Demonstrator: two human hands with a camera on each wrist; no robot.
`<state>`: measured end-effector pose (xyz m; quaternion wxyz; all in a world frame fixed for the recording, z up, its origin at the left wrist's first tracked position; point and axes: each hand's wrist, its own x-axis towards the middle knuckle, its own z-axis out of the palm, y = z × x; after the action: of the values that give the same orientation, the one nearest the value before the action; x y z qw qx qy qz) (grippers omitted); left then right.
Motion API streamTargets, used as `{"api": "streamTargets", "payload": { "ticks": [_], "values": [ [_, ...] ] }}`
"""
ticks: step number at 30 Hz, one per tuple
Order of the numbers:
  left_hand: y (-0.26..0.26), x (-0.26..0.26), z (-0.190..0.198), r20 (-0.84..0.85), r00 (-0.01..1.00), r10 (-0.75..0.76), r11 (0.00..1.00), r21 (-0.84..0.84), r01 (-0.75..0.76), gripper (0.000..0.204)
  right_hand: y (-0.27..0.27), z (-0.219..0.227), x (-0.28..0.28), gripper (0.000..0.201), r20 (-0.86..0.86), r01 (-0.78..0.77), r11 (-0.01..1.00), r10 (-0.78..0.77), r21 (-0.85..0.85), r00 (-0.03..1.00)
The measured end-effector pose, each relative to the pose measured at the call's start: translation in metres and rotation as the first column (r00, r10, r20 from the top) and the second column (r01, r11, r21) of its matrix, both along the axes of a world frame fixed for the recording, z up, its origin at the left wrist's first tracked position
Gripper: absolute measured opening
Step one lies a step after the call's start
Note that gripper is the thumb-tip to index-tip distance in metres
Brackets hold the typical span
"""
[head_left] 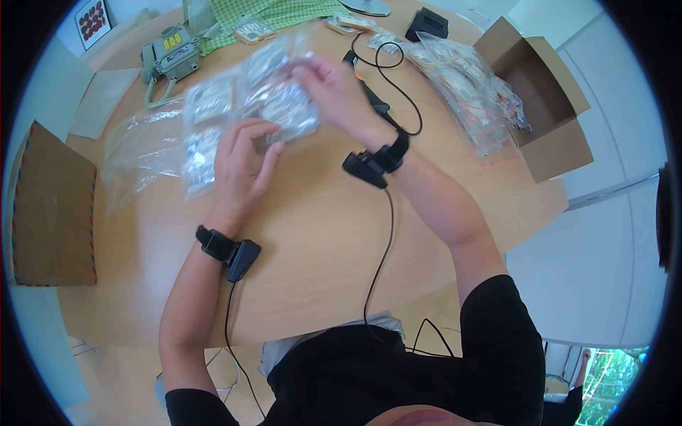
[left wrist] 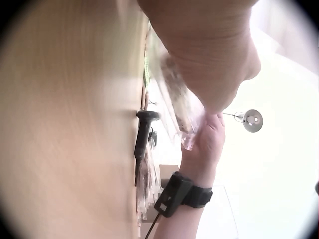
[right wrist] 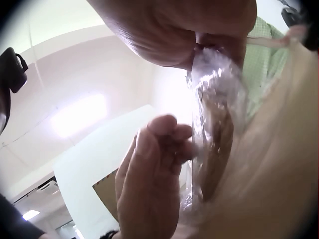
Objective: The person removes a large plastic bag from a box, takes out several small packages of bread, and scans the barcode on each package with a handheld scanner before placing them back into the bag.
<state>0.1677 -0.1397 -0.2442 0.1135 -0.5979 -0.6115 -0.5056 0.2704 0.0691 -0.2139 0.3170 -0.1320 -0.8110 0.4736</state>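
A clear plastic bag point(head_left: 213, 103) of flat, pale packets is held up over the table, slightly blurred in the head view. My right hand point(head_left: 328, 89) pinches its upper right edge between thumb and fingers. In the right wrist view the bag point(right wrist: 217, 134) hangs from that grip, with something brown inside. My left hand point(head_left: 241, 167) is at the lower edge, its fingers loosely bent and thumb apart. Seen from the right wrist, the left hand's point(right wrist: 149, 184) fingertips are right at the plastic. Loose clear film point(head_left: 142, 153) trails to the left.
An open cardboard box point(head_left: 561, 131) stands at the right beside a heap of bagged packets point(head_left: 462, 85). A black handheld scanner point(head_left: 375, 101) with its cable lies behind my right hand. Left are a telephone point(head_left: 170, 57) and another box point(head_left: 57, 213); a green checked cloth point(head_left: 284, 11) lies at the back.
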Motion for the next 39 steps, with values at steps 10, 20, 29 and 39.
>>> {"api": "streamTargets", "payload": {
  "ticks": [10,20,29,39],
  "values": [
    [0.002,-0.011,-0.022,0.050,0.980,0.193,0.971,-0.154,-0.183,0.043,0.177,0.104,0.106,0.021,-0.454,0.496,0.792,-0.318,0.354,0.832],
    [0.000,-0.015,-0.032,0.023,0.968,0.251,0.932,-0.275,-0.235,0.046,0.320,-0.008,0.292,0.027,-0.122,0.804,0.498,-0.865,-0.326,0.486],
    [-0.002,-0.020,-0.037,-0.004,0.964,0.265,0.943,-0.206,-0.260,0.043,0.334,-0.015,0.339,0.058,0.162,0.744,0.583,-0.741,-0.326,0.652],
    [-0.020,-0.060,-0.034,-0.246,0.875,0.417,0.885,-0.111,-0.452,0.050,0.188,-0.004,0.239,0.047,0.082,0.471,0.716,-0.588,0.515,0.804]
  ]
}}
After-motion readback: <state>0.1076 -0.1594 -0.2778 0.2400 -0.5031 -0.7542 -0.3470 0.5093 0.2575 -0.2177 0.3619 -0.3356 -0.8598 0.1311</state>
